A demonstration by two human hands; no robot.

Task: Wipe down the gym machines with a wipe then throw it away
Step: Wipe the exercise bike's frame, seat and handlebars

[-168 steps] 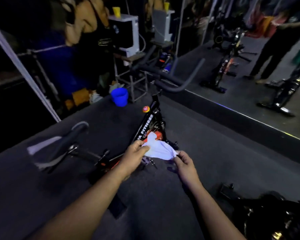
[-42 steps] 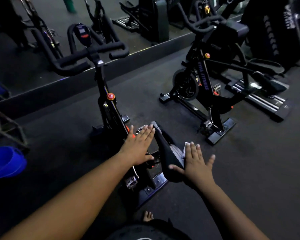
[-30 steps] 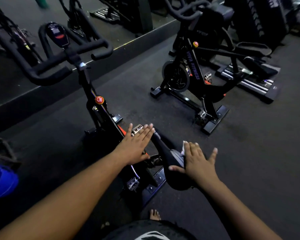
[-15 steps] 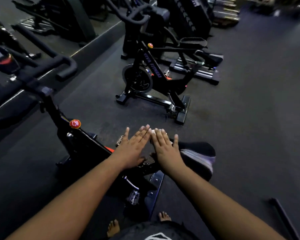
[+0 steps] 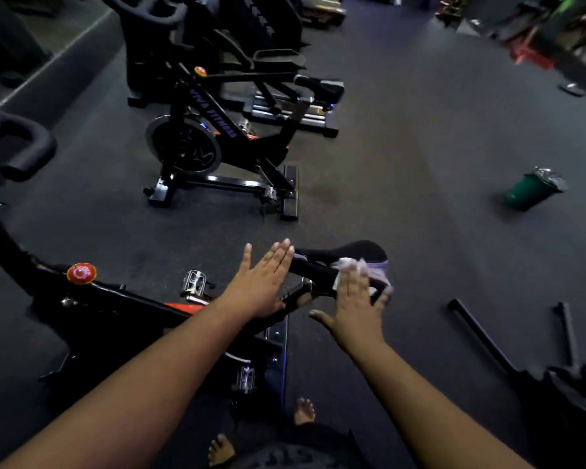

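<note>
I've got my right hand [image 5: 354, 304] flat on the white wipe [image 5: 351, 267], fingers straight and lying close together, thumb stuck out toward nine o'clock, pressing the wipe down on the rear half of the black saddle [image 5: 345, 262] of the bike in front of me [image 5: 122, 309]. The wipe sits bunched under my fingertips, a crumpled edge poking out past them at twelve o'clock. The saddle's long axis runs across my view: narrow nose toward nine o'clock, broad grey-trimmed tail toward three. My left hand [image 5: 263, 284] is flat too, fingers straight and pressed side by side, thumb apart, fingertips touching the saddle's nose. Down at nine o'clock on the frame there's a round red knob [image 5: 81, 273] with a white mark on it, too blurred for me to read. Up at eleven o'clock stands a second bike [image 5: 224, 137], well apart from mine, and its slanted frame tube carries purple lettering that reads "VIVA FITNESS". Out at two o'clock a green bin [image 5: 528, 191] stands on the dark floor [image 5: 403, 164], something crinkled and silvery at its mouth. My bare toes [image 5: 303, 409] show at six o'clock.
</note>
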